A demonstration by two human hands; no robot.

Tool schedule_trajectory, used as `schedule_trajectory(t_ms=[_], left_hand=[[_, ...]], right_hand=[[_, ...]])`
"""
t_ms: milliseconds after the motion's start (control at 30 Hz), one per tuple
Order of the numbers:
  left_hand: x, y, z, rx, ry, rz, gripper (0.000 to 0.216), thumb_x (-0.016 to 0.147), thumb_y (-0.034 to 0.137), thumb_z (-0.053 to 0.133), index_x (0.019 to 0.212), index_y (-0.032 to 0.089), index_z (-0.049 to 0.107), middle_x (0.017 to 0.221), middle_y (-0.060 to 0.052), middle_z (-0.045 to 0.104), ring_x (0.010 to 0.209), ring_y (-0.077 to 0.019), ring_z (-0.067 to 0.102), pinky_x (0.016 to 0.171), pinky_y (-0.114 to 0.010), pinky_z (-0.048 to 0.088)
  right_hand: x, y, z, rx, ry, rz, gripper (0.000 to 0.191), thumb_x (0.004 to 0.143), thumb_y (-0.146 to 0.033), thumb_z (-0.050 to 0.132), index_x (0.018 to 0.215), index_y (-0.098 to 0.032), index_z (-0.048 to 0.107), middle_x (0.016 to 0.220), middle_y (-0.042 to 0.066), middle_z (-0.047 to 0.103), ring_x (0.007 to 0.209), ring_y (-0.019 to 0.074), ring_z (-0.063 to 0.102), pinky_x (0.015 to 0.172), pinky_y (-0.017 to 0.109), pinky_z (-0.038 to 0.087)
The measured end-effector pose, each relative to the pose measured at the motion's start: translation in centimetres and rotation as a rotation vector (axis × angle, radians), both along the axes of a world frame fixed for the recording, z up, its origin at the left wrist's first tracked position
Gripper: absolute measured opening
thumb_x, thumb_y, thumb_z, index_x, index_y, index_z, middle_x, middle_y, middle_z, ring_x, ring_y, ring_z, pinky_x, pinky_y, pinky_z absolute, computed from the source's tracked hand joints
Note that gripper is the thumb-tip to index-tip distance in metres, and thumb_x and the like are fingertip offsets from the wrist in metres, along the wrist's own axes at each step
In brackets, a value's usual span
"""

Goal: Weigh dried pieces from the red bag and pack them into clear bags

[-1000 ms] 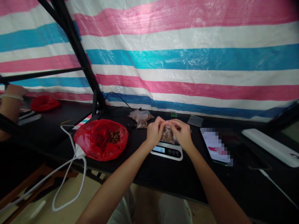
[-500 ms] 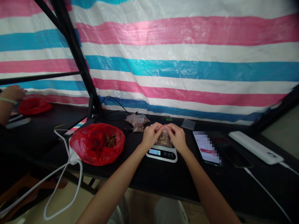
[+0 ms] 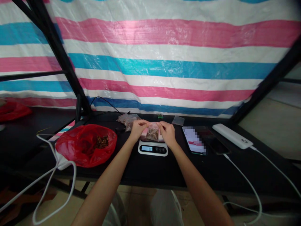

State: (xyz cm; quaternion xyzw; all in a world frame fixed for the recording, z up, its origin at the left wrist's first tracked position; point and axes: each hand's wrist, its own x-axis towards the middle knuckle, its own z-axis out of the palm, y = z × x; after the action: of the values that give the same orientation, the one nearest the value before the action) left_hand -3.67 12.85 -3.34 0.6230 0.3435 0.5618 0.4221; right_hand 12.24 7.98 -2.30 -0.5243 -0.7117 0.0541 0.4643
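Bag of brown bits (image 3: 152, 133) is now stretched wide: left hand (image 3: 138, 129) and right hand (image 3: 167, 131), almost meeting a moment ago, have parted and pinch opposite ends of its top edge. That draws its mouth taut above the scale (image 3: 152, 149); whether its base touches, I cannot tell.

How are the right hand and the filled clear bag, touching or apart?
Touching: the head view shows the right hand pinching the upper edge of the filled clear bag.
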Motion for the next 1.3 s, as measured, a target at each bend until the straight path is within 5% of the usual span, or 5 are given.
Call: schedule_trajectory(t_ms=[200, 433, 600, 1100, 1300], left_hand=[[-2.1, 0.9, 0.1, -0.011, 0.109, -0.078, 0.029, 0.067, 0.041, 0.066, 0.064, 0.012, 0.067, 0.059, -0.003, 0.064, 0.055, -0.0134, 0.056, 0.056, -0.024, 0.043], [-5.8, 1.9, -0.7, 0.169, 0.911, 0.677, 0.026, 0.084, 0.028, 0.047, 0.099, 0.016, 0.064, 0.100, -0.015, 0.064, 0.100, -0.0288, 0.055, 0.094, -0.050, 0.036], [-5.2, 1.0, 0.1, 0.423, 0.917, 0.925, 0.027, 0.083, 0.021, 0.047, 0.108, 0.019, 0.059, 0.120, -0.013, 0.053, 0.112, -0.0291, 0.045, 0.102, -0.051, 0.027], [-2.3, -0.9, 1.0, 0.659, 0.761, 0.561, 0.017, 0.085, 0.016, 0.045, 0.092, 0.019, 0.060, 0.105, -0.007, 0.059, 0.101, -0.0212, 0.050, 0.089, -0.038, 0.037], [-1.6, -1.9, 1.5, 0.798, 0.731, 0.335, 0.014, 0.083, 0.017, 0.046, 0.086, 0.017, 0.060, 0.082, -0.005, 0.059, 0.085, -0.0181, 0.051, 0.078, -0.032, 0.042]], right_hand=[[-0.5, -0.5, 0.8, -0.057, -0.006, 0.044, 0.045, 0.090, -0.047, 0.035, 0.069, -0.021, 0.066, 0.054, -0.002, 0.059, 0.055, 0.0121, 0.055, 0.054, 0.021, 0.033], [7.3, 2.8, 2.4, -0.253, -0.277, -0.465, 0.028, 0.085, -0.028, 0.048, 0.109, -0.025, 0.063, 0.101, 0.005, 0.068, 0.094, 0.0205, 0.060, 0.074, 0.029, 0.041], [9.7, 4.2, 0.7, -0.479, -0.777, -0.529, 0.026, 0.080, -0.019, 0.055, 0.103, -0.018, 0.065, 0.112, 0.013, 0.063, 0.110, 0.0279, 0.051, 0.085, 0.040, 0.035], [8.2, 4.7, 0.1, -0.370, -0.678, -0.582, 0.025, 0.085, -0.019, 0.044, 0.089, -0.014, 0.068, 0.092, 0.015, 0.068, 0.091, 0.0249, 0.063, 0.077, 0.035, 0.039], [4.2, 3.8, 1.8, -0.105, 0.417, -0.218, 0.033, 0.076, -0.045, 0.054, 0.086, -0.016, 0.066, 0.076, 0.007, 0.069, 0.070, 0.0207, 0.064, 0.059, 0.030, 0.048]])
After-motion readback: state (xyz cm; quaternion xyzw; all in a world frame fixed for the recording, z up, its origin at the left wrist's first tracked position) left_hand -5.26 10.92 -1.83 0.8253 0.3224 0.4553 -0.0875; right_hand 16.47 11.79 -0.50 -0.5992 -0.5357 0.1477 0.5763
